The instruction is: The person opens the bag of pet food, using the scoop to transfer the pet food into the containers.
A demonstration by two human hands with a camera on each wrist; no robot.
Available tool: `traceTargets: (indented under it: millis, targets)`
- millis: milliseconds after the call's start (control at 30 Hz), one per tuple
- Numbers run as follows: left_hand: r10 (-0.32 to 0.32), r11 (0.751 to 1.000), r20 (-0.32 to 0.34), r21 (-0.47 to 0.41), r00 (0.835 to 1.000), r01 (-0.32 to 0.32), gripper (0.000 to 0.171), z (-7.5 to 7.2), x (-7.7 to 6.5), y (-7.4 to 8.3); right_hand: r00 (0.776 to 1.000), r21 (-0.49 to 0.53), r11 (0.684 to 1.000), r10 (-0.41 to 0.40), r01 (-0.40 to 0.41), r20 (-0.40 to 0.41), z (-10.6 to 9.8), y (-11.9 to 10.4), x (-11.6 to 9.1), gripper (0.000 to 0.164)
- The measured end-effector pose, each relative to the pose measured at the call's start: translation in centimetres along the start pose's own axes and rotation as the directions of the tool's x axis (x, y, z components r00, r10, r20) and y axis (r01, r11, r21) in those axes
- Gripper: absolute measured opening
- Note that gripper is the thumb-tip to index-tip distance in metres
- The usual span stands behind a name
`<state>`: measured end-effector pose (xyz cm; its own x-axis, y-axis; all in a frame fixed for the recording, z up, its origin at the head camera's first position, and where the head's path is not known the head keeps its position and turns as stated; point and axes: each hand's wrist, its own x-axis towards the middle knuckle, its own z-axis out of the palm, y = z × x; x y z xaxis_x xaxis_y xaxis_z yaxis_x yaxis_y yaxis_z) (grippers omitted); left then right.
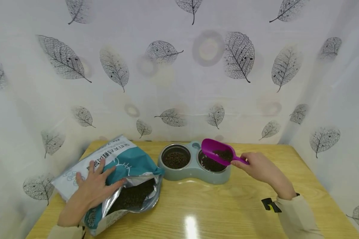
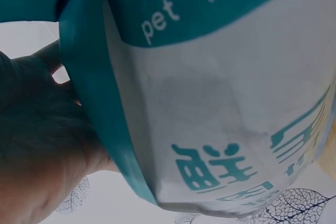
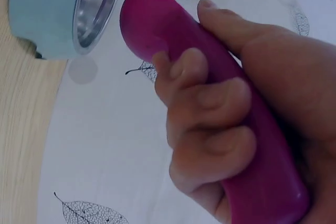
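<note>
My right hand (image 1: pixel 257 167) grips the handle of a magenta scoop (image 1: pixel 210 146), fingers curled round it in the right wrist view (image 3: pixel 210 114). Brown kibble (image 1: pixel 223 155) lies in the scoop, which is held over the right bowl of a pale blue double feeder (image 1: pixel 183 174). Kibble shows in both steel bowls. On the left, my left hand (image 1: pixel 92 189) rests with spread fingers on a teal and white pet food bag (image 1: pixel 134 159). The bag lies on its side, its mouth gaping toward me with dark kibble (image 1: pixel 133 198) inside. Printed bag side (image 2: pixel 220 103) fills most of the left wrist view.
Everything lies on a light wooden table (image 1: pixel 215 205). A white curtain with grey leaf prints (image 1: pixel 179 83) hangs behind the table and along both sides. The feeder stands near the table's back edge, just right of the bag.
</note>
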<state>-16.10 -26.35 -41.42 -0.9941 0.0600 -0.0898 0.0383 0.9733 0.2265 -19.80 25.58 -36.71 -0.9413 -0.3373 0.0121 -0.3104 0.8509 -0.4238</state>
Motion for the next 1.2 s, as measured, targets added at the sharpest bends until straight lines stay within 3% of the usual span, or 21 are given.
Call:
traceTargets:
  millis: [233,533,733,967,1100,1200]
  targets:
    - [-0.004,1.000,0.001,-0.003,1.000,0.004,0.095,0.0,0.0,-0.2,0.996,-0.115,0.991,0.058,-0.066,-0.073,0.4,-0.1,-0.1,0.041]
    - [-0.007,1.000,-0.001,0.000,1.000,0.007,0.096,0.1,0.0,-0.1,0.980,-0.273,0.958,0.031,-0.085,-0.196,1.6,-0.8,-0.2,0.040]
    - [-0.004,1.000,-0.003,0.000,1.000,0.004,0.096,-0.1,0.2,-0.1,0.961,-0.379,0.923,-0.040,-0.069,-0.273,2.5,-1.0,-0.2,0.041]
    - [-0.002,1.000,-0.002,-0.012,1.000,0.001,0.095,-0.2,0.0,-0.1,0.923,-0.488,0.872,-0.163,-0.031,-0.349,3.7,-1.0,-0.2,0.044]
    - [0.006,1.000,-0.013,-0.021,1.000,-0.006,0.094,-0.2,-0.1,-0.1,0.910,-0.492,0.870,-0.184,-0.026,-0.373,3.8,-0.9,-0.2,0.042]
    - [0.008,1.000,-0.013,-0.026,1.000,-0.008,0.094,-0.2,-0.1,0.0,0.932,-0.414,0.910,-0.127,-0.027,-0.339,3.5,-1.0,-0.2,0.037]
